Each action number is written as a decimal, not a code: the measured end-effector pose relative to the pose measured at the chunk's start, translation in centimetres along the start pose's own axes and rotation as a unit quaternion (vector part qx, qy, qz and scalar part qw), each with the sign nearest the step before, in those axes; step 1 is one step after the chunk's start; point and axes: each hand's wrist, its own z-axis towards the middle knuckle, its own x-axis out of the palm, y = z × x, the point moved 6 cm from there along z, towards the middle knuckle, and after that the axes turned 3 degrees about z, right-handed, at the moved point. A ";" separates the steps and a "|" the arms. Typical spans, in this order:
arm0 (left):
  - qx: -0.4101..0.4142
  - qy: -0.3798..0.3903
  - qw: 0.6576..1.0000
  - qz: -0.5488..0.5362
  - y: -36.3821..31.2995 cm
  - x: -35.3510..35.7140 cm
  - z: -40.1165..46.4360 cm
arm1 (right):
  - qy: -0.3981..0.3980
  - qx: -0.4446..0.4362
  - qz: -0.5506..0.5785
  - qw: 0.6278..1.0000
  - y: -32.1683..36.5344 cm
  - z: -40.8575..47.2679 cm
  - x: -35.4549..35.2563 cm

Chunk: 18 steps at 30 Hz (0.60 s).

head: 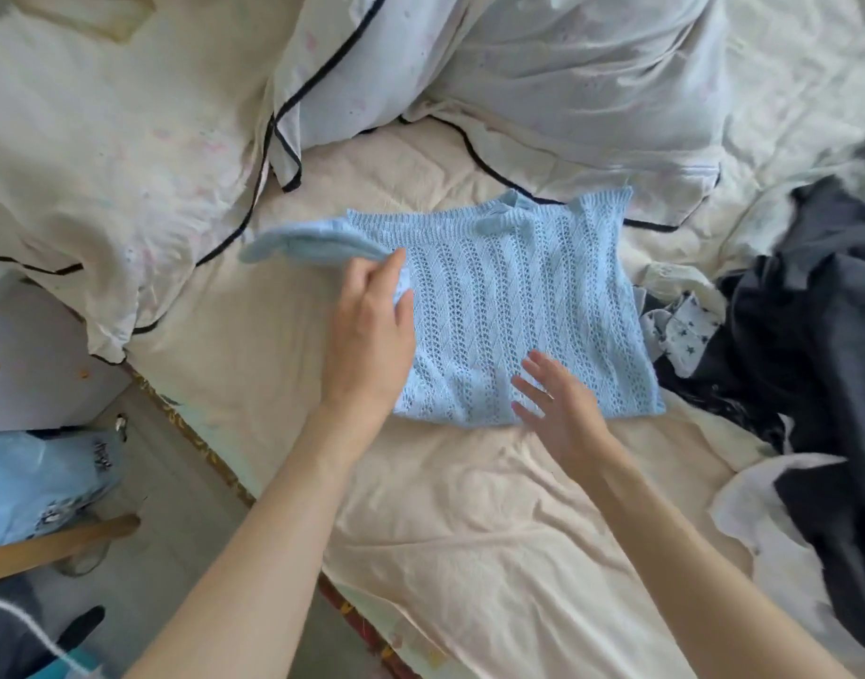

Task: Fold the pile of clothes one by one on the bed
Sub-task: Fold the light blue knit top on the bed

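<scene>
A light blue open-knit sweater (518, 296) lies flat on the cream sheet of the bed (469, 507), neckline away from me. My left hand (371, 335) pinches its left sleeve near the shoulder, and the sleeve trails out to the left, lifted off the sheet. Over the sweater's lower hem my right hand (560, 409) hovers with fingers straight and spread, holding nothing. A pile of dark clothes (812, 335) is heaped on the right side of the bed.
White pillows and a duvet with black piping (543, 80) fill the head of the bed. A star-print cloth (685, 330) pokes out beside the pile. The bed's left edge drops to the floor, where a blue bag (38, 482) and a wooden stick (63, 546) lie.
</scene>
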 end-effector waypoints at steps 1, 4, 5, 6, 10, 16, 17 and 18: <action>0.021 0.014 1.000 -0.014 -2.3 1.6 0.6 | -0.003 0.009 0.060 0.998 0.8 -0.1 -1.0; 0.065 0.083 0.994 -0.031 -8.2 7.5 1.1 | -0.015 -0.018 0.133 0.991 3.5 -0.5 -4.4; 0.084 0.115 0.989 -0.033 -9.7 9.5 0.8 | -0.027 -0.028 0.140 0.989 4.1 -0.4 -5.6; 0.105 0.161 0.981 -0.032 -11.0 11.7 0.2 | -0.041 -0.031 0.142 0.989 4.7 -0.3 -6.8; 0.188 0.290 0.938 -0.008 -12.0 16.6 -4.0 | -0.075 -0.021 0.090 0.993 5.1 0.8 -10.1; 0.118 0.184 0.965 0.143 -3.3 14.4 -6.4 | -0.112 -0.030 -0.079 0.990 5.2 3.4 -10.3; 0.105 0.188 0.963 0.161 -2.3 14.4 -6.7 | -0.127 -0.026 -0.110 0.985 5.3 3.8 -10.2; 0.102 0.183 0.962 0.174 -1.6 14.4 -6.8 | -0.136 -0.021 -0.137 0.981 5.5 4.2 -9.9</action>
